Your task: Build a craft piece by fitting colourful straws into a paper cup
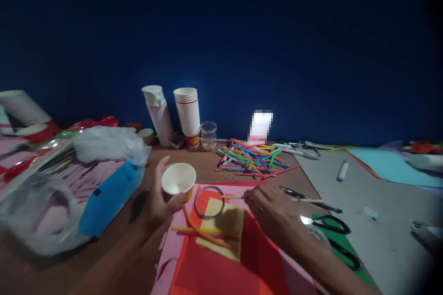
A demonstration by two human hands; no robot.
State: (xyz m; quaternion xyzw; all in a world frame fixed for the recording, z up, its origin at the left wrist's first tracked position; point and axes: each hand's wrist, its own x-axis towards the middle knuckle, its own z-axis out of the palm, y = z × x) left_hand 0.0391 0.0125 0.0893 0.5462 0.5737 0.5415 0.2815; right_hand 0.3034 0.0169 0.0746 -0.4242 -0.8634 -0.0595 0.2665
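Observation:
My left hand (162, 200) is wrapped round a white paper cup (179, 179), its open mouth tilted toward me. My right hand (270, 207) pinches a thin pale wooden stick (233, 197), which runs out on both sides of the fingers. The stick's left tip meets the edge of a grey ring (196, 203); I cannot tell if they are joined. Beneath lie a yellow paper (224, 251), red paper (256, 267) and pink paper (168, 244). An orange strip (194, 223) and a yellow straw (188, 230) lie across them.
Scissors (332, 225) and a pen (294, 192) lie beside my right hand. Behind are a heap of coloured straws (252, 159), stacked paper cups (188, 115), a clear cup (208, 136) and a white bottle (159, 117). Plastic bags (107, 143) and a blue piece (107, 198) lie left.

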